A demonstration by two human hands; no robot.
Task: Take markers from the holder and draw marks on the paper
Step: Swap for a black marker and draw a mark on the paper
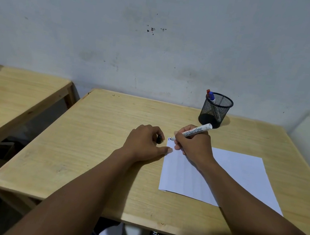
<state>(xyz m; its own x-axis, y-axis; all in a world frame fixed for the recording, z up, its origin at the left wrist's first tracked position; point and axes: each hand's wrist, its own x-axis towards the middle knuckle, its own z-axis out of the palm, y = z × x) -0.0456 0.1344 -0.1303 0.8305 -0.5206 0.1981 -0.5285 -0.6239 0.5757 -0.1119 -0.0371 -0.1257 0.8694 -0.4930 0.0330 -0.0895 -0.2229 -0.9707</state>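
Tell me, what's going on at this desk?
A person is drawing on a sheet of white paper lying on a wooden table. The right hand holds a white board marker with its tip at the paper's far left corner, where a small dark mark shows. The left hand rests beside the paper, curled around a small black cap. A black mesh holder behind them has two more markers.
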